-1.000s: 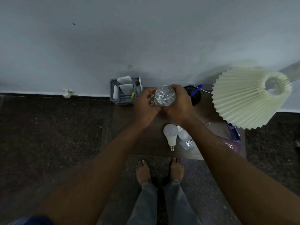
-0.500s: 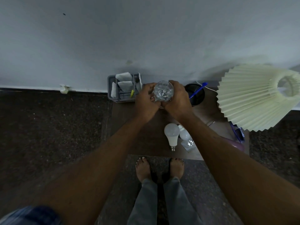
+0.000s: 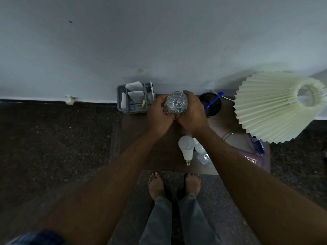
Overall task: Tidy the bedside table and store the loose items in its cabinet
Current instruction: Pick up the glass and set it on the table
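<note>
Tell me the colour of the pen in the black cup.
The pen is blue, seen in the head view.

Quick count: two white bulbs (image 3: 184, 147) (image 3: 199, 148), one clear glass (image 3: 177, 103), one pleated lampshade (image 3: 274, 106), one black cup (image 3: 216, 111), one blue pen (image 3: 213, 101), one grey caddy (image 3: 119, 103).

The left hand (image 3: 159, 115) and right hand (image 3: 192, 115) are bare, forearms (image 3: 109, 183) too; a blue sleeve (image 3: 35, 237) (checked, perhaps), grey trousers (image 3: 177, 223), bare feet (image 3: 156, 184).

The right forearm (image 3: 230, 156) covers much of what looks like a purple book (image 3: 256, 162).
</note>
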The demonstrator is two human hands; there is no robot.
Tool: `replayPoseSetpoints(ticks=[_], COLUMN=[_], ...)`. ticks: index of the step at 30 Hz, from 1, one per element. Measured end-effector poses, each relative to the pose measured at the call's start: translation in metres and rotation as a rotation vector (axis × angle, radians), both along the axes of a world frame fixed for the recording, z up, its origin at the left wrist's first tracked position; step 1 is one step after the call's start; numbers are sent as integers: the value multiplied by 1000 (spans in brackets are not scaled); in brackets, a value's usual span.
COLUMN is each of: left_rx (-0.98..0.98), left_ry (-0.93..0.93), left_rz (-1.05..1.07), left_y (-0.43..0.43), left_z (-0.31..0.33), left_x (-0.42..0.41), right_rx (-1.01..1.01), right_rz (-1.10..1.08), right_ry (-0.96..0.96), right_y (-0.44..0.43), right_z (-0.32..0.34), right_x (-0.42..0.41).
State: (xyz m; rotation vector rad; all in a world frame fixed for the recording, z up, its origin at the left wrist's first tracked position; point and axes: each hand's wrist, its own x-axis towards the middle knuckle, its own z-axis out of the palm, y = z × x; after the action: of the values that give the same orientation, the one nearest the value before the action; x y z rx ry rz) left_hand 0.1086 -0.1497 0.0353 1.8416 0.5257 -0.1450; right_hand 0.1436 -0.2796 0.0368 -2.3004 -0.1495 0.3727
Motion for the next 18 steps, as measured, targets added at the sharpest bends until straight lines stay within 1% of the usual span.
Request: replayPoseSetpoints(ticks=[4, 7, 10, 12, 14, 18], left_rx=[-41, 16, 106, 192, 220, 124], left_ry=[-34, -76, -179, -271, -336, -351], left_rz=[44, 111, 159, 122, 61, -1], left_y=[-3, -7, -13, -19, -29, -59], left_z=[10, 19, 31, 36, 41, 51], left_x=[-8, -14, -21, -28, -32, -35], right_rx=[9, 26, 51, 90, 125, 224], right_rz=[-30, -51, -86, -121, -164, -304], right_ry=[37, 37, 10, 3, -1, 2], right_y=[-2, -5, -11, -17, -24, -41], right_z=[8, 19, 29, 35, 39, 46], right_x=[-3, -6, -13, -20, -26, -35])
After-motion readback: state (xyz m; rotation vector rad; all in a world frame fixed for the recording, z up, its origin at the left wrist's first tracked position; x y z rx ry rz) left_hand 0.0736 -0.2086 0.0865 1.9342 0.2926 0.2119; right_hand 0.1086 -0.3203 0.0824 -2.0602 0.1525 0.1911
